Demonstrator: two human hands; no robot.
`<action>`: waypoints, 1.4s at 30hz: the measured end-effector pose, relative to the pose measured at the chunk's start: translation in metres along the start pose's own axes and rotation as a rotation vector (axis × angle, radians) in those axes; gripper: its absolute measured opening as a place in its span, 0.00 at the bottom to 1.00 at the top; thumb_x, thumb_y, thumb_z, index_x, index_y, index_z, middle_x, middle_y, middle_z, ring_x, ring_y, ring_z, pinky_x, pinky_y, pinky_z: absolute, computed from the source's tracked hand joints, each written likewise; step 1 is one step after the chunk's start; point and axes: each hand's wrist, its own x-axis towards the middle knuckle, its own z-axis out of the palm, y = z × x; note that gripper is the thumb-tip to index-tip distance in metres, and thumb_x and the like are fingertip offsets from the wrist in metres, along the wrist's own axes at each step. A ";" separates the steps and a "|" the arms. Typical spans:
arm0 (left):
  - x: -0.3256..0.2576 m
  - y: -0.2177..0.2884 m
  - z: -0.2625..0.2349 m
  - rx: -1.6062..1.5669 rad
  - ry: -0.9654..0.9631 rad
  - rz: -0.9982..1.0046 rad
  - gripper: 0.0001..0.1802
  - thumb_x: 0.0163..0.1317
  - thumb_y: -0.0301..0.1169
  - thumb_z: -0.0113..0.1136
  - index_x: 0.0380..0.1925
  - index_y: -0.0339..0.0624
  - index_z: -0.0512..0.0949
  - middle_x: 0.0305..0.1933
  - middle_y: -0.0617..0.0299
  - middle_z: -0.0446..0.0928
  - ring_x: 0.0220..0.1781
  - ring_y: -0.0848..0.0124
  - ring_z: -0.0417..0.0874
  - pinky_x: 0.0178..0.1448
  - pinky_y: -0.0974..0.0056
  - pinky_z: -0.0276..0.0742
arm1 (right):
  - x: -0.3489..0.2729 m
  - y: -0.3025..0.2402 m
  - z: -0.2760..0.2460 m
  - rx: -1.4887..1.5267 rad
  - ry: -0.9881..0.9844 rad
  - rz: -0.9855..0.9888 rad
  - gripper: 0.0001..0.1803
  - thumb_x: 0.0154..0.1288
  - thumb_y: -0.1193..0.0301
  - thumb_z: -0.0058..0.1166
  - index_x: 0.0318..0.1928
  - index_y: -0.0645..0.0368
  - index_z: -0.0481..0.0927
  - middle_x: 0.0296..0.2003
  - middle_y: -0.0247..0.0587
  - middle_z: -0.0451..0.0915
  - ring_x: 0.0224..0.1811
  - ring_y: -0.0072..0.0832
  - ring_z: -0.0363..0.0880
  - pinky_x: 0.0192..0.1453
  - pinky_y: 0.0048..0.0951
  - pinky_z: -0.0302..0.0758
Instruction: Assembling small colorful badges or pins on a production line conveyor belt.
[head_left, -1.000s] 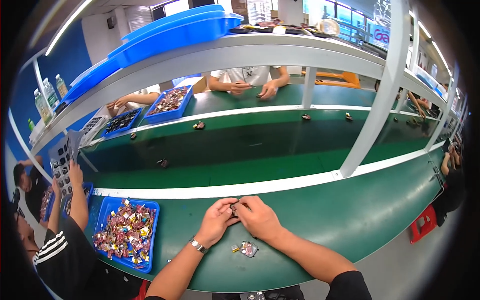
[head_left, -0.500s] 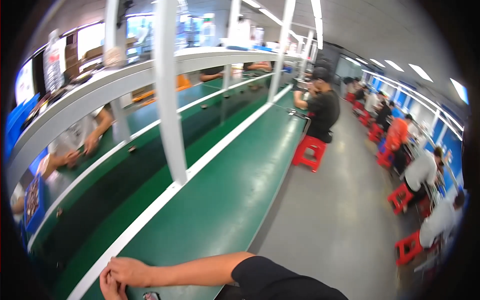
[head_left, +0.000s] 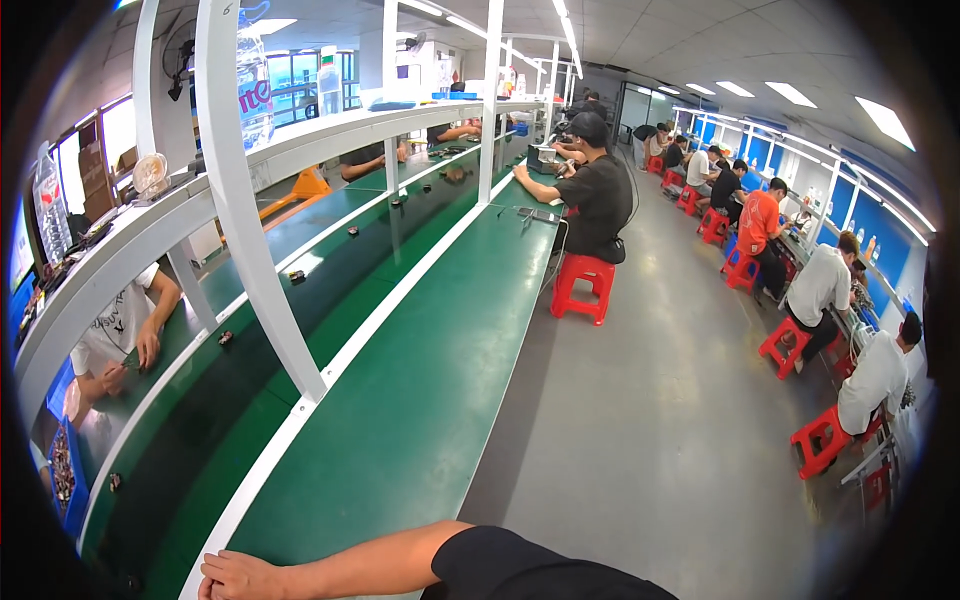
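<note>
My right hand [head_left: 240, 577] is at the lower left edge of the picture, its arm coming across from the right in a black sleeve [head_left: 520, 560]. Its fingers are curled down next to the white rail [head_left: 270, 455] that borders the green tabletop [head_left: 400, 400]. Whatever lies under those fingers is cut off by the frame's lower edge. My left hand is out of sight.
Beyond the rail, a dark green conveyor belt [head_left: 250, 400] carries several small parts. A white post [head_left: 255, 220] and raised shelf [head_left: 330, 128] stand over it. A co-worker [head_left: 595, 190] sits farther along the bench; a blue bin [head_left: 68, 475] stands far left.
My view has shifted and sharpened. My right hand appears lower in the picture. The fingers seen beneath it and a small object on the table near it have left the frame.
</note>
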 end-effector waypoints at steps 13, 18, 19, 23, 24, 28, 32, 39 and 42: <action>0.007 -0.013 -0.001 0.043 0.034 0.103 0.17 0.72 0.29 0.50 0.57 0.31 0.71 0.53 0.50 0.77 0.51 0.63 0.80 0.53 0.65 0.78 | 0.003 -0.007 -0.024 0.298 -0.229 0.168 0.10 0.45 0.72 0.58 0.29 0.66 0.76 0.39 0.49 0.72 0.43 0.44 0.72 0.47 0.37 0.75; 0.012 -0.024 -0.010 0.142 0.113 0.276 0.16 0.66 0.29 0.54 0.51 0.33 0.72 0.52 0.52 0.78 0.55 0.63 0.80 0.62 0.61 0.76 | 0.031 -0.020 -0.035 0.505 -0.322 0.270 0.09 0.49 0.74 0.55 0.33 0.56 0.82 0.38 0.46 0.80 0.45 0.47 0.76 0.51 0.41 0.73; 0.008 -0.015 0.005 0.169 0.172 0.207 0.13 0.65 0.27 0.53 0.48 0.34 0.74 0.51 0.54 0.79 0.52 0.66 0.80 0.59 0.63 0.76 | 0.033 -0.015 -0.043 0.486 -0.307 0.248 0.10 0.48 0.75 0.58 0.35 0.58 0.82 0.41 0.50 0.80 0.47 0.48 0.76 0.52 0.41 0.74; 0.010 -0.020 0.013 -0.072 0.027 0.046 0.20 0.67 0.22 0.51 0.59 0.39 0.67 0.52 0.56 0.78 0.47 0.74 0.80 0.48 0.70 0.77 | 0.023 -0.007 -0.059 0.159 -0.358 0.205 0.18 0.48 0.73 0.63 0.42 0.62 0.78 0.47 0.47 0.78 0.50 0.44 0.77 0.57 0.39 0.74; 0.011 -0.019 0.011 -0.116 -0.009 0.036 0.23 0.69 0.24 0.51 0.63 0.41 0.63 0.57 0.54 0.76 0.51 0.73 0.79 0.51 0.68 0.78 | 0.020 0.001 -0.053 0.146 -0.381 0.203 0.18 0.49 0.73 0.64 0.42 0.63 0.78 0.47 0.47 0.78 0.50 0.44 0.76 0.58 0.38 0.74; 0.001 -0.013 -0.004 -0.141 -0.004 0.080 0.22 0.70 0.23 0.47 0.64 0.39 0.61 0.65 0.47 0.68 0.63 0.57 0.76 0.62 0.52 0.79 | 0.041 0.064 -0.028 0.024 -0.225 0.322 0.09 0.49 0.76 0.61 0.35 0.61 0.79 0.37 0.45 0.79 0.44 0.44 0.78 0.48 0.40 0.77; 0.006 -0.012 0.003 -0.132 -0.060 0.067 0.19 0.70 0.22 0.46 0.61 0.36 0.64 0.63 0.47 0.70 0.61 0.58 0.77 0.60 0.54 0.80 | 0.032 0.152 -0.026 -0.181 -0.185 0.592 0.16 0.51 0.74 0.62 0.43 0.62 0.79 0.44 0.47 0.78 0.47 0.46 0.76 0.51 0.41 0.74; 0.004 -0.013 -0.005 -0.095 -0.041 0.056 0.14 0.70 0.22 0.47 0.54 0.32 0.70 0.55 0.47 0.76 0.54 0.62 0.81 0.55 0.58 0.82 | 0.025 0.061 -0.068 0.121 -0.334 0.434 0.25 0.54 0.71 0.66 0.52 0.63 0.75 0.46 0.48 0.78 0.47 0.46 0.75 0.56 0.41 0.71; 0.006 -0.013 -0.002 -0.078 -0.056 0.057 0.14 0.70 0.23 0.49 0.53 0.31 0.71 0.53 0.50 0.77 0.51 0.66 0.81 0.53 0.62 0.82 | 0.016 0.014 -0.113 0.367 -0.671 0.572 0.26 0.55 0.66 0.66 0.55 0.58 0.77 0.52 0.46 0.77 0.52 0.42 0.75 0.59 0.37 0.72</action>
